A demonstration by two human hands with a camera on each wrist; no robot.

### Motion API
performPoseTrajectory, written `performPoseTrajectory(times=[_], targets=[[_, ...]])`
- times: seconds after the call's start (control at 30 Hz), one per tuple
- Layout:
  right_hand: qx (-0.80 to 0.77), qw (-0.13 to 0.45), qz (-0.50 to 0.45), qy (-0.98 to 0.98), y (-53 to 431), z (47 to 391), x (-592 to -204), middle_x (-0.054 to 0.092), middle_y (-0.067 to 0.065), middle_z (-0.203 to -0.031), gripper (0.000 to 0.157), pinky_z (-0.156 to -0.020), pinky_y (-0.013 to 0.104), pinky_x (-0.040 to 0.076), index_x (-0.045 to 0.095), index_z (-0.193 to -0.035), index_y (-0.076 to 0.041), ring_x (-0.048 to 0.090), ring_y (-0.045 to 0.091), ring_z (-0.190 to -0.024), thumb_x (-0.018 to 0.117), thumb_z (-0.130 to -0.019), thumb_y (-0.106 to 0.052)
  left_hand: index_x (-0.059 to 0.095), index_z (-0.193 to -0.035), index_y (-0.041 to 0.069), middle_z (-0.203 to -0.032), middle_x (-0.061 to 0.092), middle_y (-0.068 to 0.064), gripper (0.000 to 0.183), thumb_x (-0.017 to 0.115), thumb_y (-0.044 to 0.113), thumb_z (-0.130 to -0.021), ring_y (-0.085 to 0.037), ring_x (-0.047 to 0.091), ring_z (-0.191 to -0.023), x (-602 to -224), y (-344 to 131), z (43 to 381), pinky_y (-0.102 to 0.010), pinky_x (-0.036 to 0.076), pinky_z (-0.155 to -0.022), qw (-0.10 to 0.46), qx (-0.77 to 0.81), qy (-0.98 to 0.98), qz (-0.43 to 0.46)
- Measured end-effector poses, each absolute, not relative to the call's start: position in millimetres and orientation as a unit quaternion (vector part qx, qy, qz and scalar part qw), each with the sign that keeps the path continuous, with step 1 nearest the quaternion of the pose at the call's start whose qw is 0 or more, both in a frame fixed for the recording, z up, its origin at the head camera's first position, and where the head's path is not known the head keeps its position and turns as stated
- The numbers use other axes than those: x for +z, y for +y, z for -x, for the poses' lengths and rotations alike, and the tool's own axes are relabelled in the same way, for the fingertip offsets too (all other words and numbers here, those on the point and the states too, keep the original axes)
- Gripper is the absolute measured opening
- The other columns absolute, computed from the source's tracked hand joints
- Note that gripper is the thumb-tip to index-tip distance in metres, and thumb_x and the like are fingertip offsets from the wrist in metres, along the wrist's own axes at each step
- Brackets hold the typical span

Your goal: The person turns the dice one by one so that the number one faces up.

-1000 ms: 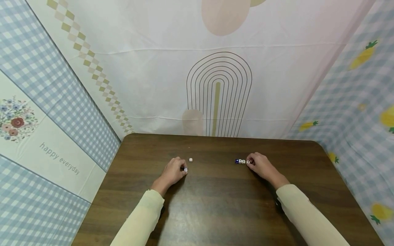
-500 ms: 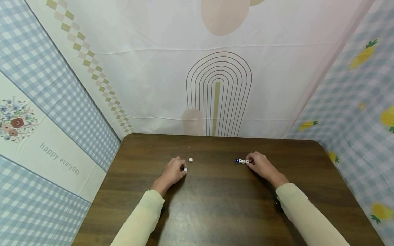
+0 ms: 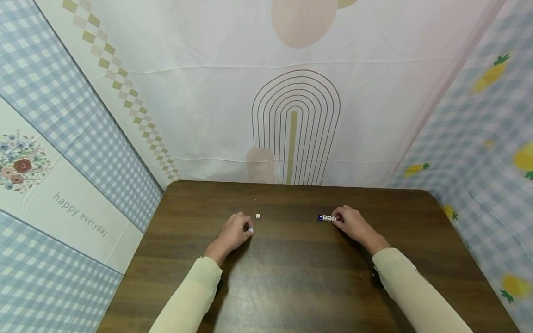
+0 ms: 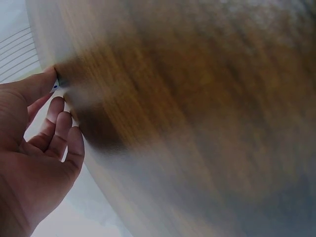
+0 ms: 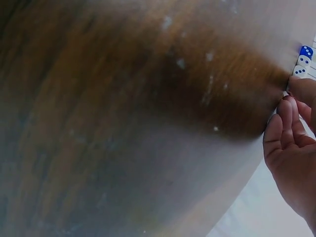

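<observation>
My left hand (image 3: 234,232) pinches a white die (image 3: 251,230) between thumb and finger, low over the table. In the left wrist view only a sliver of that die (image 4: 55,86) shows between the fingertips. Just beyond it, a loose white die (image 3: 257,216) lies on the wood. Over on the right, a blue die (image 3: 320,217) heads a short row, with white dice (image 3: 326,218) following it side by side. At the row's right end, my right hand (image 3: 351,224) pinches the last white die (image 3: 334,218); its fingers partly hide it.
Everything sits on a dark brown wooden table (image 3: 291,277) with rounded far corners. A white patterned cloth (image 3: 208,106) hangs behind its far edge. Checked cloths stand at the left (image 3: 83,92) and right (image 3: 470,152) sides.
My right hand has shifted slightly left, bringing the end die closer against the row. The left hand and its die have stayed in place.
</observation>
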State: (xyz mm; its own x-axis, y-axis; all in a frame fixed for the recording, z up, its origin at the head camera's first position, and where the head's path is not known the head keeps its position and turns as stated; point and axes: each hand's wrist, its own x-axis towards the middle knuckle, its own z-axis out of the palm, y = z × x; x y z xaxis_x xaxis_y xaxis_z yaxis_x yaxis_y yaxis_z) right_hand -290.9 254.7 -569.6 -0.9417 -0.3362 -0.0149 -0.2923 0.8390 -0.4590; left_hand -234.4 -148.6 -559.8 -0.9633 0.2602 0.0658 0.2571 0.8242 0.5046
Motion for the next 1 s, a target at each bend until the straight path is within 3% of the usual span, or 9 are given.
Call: performPoseTrajectory(times=[0.37, 1.0], targets=[[-0.235, 0.046, 0.163, 0.957, 253.3, 291.1, -567.7, 0.062, 0.010, -0.097, 0.008, -0.077, 0.039, 0.052, 0.070, -0.102, -0.002, 0.060, 0.020, -0.086, 0.071, -0.096, -0.007, 0.064, -0.078, 0.019, -0.087, 0.055, 0.002, 0.022, 0.083, 0.012, -0.085, -0.018, 0.052, -0.087, -557.8, -149.0, 234.3, -0.038, 0.046, -0.078, 0.005, 0.262, 0.957, -0.127], [-0.240, 0.042, 0.159, 0.957, 253.1, 288.8, -567.2, 0.062, 0.010, -0.095, 0.007, -0.075, 0.037, 0.052, 0.070, -0.101, -0.002, 0.060, 0.020, -0.085, 0.071, -0.096, -0.006, 0.068, -0.094, 0.018, -0.096, 0.057, 0.003, 0.020, 0.086, 0.022, -0.085, -0.019, 0.053, -0.095, -560.2, -151.1, 235.6, -0.041, 0.048, -0.086, 0.031, 0.252, 0.959, -0.128]])
